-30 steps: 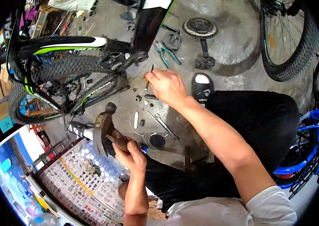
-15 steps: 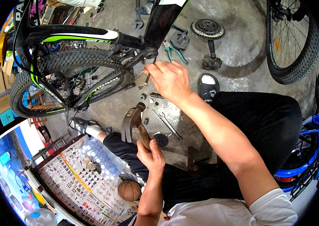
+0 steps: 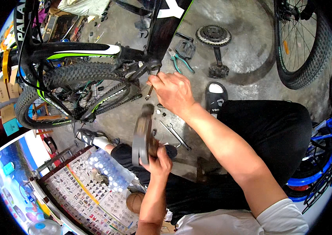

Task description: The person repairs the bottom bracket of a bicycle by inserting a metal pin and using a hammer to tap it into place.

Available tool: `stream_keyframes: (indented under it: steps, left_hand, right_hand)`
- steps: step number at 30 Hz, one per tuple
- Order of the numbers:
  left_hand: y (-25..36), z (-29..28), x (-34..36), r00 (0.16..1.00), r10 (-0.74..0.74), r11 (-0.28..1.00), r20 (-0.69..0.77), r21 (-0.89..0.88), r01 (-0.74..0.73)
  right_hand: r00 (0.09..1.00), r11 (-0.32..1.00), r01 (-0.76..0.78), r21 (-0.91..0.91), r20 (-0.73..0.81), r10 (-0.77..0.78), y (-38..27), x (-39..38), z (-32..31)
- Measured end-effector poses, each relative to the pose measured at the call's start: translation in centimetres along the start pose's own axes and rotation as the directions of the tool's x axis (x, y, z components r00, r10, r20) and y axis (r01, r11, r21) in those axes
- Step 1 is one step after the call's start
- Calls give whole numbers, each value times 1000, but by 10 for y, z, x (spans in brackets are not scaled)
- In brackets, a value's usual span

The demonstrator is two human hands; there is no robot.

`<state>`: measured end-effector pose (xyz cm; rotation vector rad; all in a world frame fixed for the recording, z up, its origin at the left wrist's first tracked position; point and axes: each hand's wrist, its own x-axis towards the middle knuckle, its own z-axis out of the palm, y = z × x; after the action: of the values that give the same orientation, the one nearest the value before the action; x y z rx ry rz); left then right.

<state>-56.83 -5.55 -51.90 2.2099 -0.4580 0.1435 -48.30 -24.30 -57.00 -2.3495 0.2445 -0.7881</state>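
My left hand [image 3: 159, 161] is closed round the wooden handle of a claw hammer [image 3: 143, 133]. Its head is raised and smeared by motion, below my right hand and apart from it. My right hand [image 3: 174, 91] pinches a thin metal rod [image 3: 149, 92], whose lower end sticks out under my fingers. The rod's upper end reaches toward the bottom bracket of a black, green and white bicycle frame [image 3: 154, 64]; whether it touches is hidden by my fingers. The frame's knobby rear wheel [image 3: 79, 72] lies to the left.
On the concrete floor lie pliers with teal handles [image 3: 181, 62], a pedal [image 3: 186, 49], a crankset [image 3: 214, 36] and a combination wrench [image 3: 175, 135]. Another wheel [image 3: 305, 43] stands at far right, above a blue bicycle [image 3: 317, 160]. Lower left are a printed chart [image 3: 83, 192], bottles [image 3: 109, 168] and a basketball [image 3: 134, 201].
The hammer has turned in my left hand and its claw has swung lower, blurring. My right hand keeps its pinch on the rod near the frame. The whole view has shifted slightly.
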Motion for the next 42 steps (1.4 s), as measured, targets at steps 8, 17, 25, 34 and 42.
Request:
stream_keyframes:
  steps: [8,17,25,34,42]
  left_hand:
    - [-1,-9,6,991,-133,990,-16,52,134]
    - [-4,-8,4,994,-114,993,-1,7,114]
    - [-3,3,10,994,-93,995,-61,-30,92]
    - [-18,8,9,992,-125,991,-16,-40,125]
    - [-16,7,6,995,-96,994,-26,-59,94]
  right_hand:
    - [996,998,33,45,-83,-29,1,-2,9]
    - [999,999,33,-21,-36,-34,-2,-8,7]
    - [1000,1000,0,-17,26,1,0,-5,8]
    - [996,999,43,-28,-77,-46,-3,-3,7]
    - [997,999,35,-36,-67,-38,-3,-1,4]
